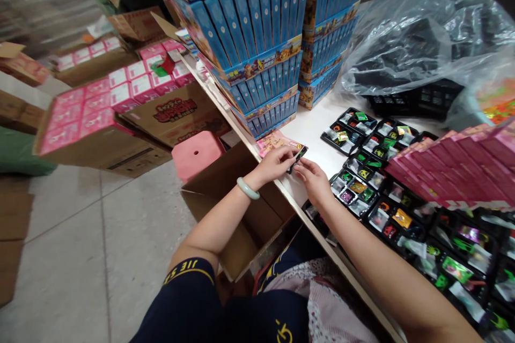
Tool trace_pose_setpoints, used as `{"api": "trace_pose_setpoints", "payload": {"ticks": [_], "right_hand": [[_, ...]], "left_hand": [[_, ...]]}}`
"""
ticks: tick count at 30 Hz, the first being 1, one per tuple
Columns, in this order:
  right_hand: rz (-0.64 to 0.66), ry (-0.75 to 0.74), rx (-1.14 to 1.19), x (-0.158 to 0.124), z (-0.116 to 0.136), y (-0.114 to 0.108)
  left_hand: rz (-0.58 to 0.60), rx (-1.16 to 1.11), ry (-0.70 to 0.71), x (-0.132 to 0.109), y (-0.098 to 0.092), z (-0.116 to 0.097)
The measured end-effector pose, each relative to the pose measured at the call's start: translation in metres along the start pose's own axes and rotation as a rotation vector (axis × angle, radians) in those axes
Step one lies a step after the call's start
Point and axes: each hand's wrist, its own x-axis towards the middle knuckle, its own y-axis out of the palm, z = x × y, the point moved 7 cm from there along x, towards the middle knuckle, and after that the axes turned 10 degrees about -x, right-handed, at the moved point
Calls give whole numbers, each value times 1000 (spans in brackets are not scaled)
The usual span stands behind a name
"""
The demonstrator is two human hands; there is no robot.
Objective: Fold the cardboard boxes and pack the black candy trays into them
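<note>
My left hand (276, 163), with a pale green bangle on its wrist, pinches one end of a small black plastic tray (298, 156) at the near edge of the white table (309, 128). My right hand (314, 178) closes on the same tray from the other side. A pink printed card or flat box (277, 142) lies on the table just behind my left hand. Rows of black trays (362, 182) filled with small wrapped toys lie to the right of my hands.
Stacks of blue boxes (261, 48) stand at the back of the table, a clear plastic bag (418, 43) of black trays beyond. A fan of pink boxes (454, 171) lies right. Below the edge stand an open carton (241, 209), a pink stool (197, 155) and cartons of pink boxes (100, 112).
</note>
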Motion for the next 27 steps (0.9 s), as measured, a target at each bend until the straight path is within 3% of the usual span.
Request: {"api": "trace_pose_setpoints", "payload": {"ticks": [4,8,12,16,20,23,25,26,27], "right_hand": [[57,40,35,-4,0,10],[162,101,81,-3,-4,26],[206,195,94,-2,-10,35],[291,180,-9,-8,-7,37],[277,111,-192,-20,1,5],[299,47,-262,-27,13,-32],[282,34,-264,-27,22,-57],[267,32,-263,-26,27,-68],[230,10,-258,-24,33,-78]], "left_hand": [[51,-71,-29,1,-1,-2],[187,-112,-65,3,-1,1],[227,203,-50,8,-7,4],[284,450,-2,9,-8,5],[367,498,18,2,-12,-1],[358,562,58,13,-13,-19],[174,598,149,34,-6,-48],[42,612,202,45,4,-69],[-15,609,282,55,26,-92]]}}
